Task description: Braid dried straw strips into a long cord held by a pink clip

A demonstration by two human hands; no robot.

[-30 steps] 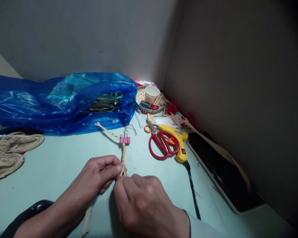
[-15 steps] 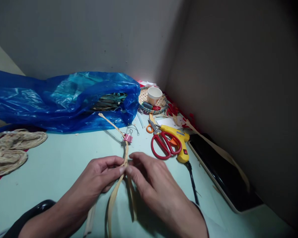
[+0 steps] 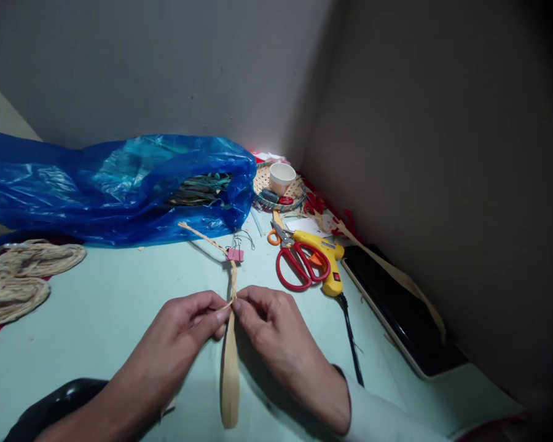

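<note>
From my end, the pale green tabletop (image 3: 120, 307) gives widest working room to the left of the hands, as far as the flat, woven, straw-coloured soles (image 3: 41, 258) near the frame edge. Room on the right is tighter: the red-handled metal scissors (image 3: 299, 264) and yellow plastic glue gun (image 3: 334, 282) sit beyond the right hand (image 3: 276, 331), then a black rectangular slab with a pale rim (image 3: 387, 301) by the dark wall. At the back I have the long, crumpled blue plastic bag (image 3: 120, 184) before the grey wall. The left-hand soles and the bag run out of frame; the right forearm is sleeved and cut off below. A glossy black shape (image 3: 59, 405) half behind the left forearm I can't identify. Fingertips cover the working point, so I can't count the strands there. The narrow, straw-coloured fibre plait (image 3: 233, 279) lies at centre, between the hands and the small pink metal binder clip (image 3: 235, 255); its thin end slants up-left past the clip, and one broad, flat strand hangs toward me. Left hand (image 3: 179, 325): thumb and forefinger pinched on the plait's near end. Right: thumb and forefinger together, pinching there too.
</note>
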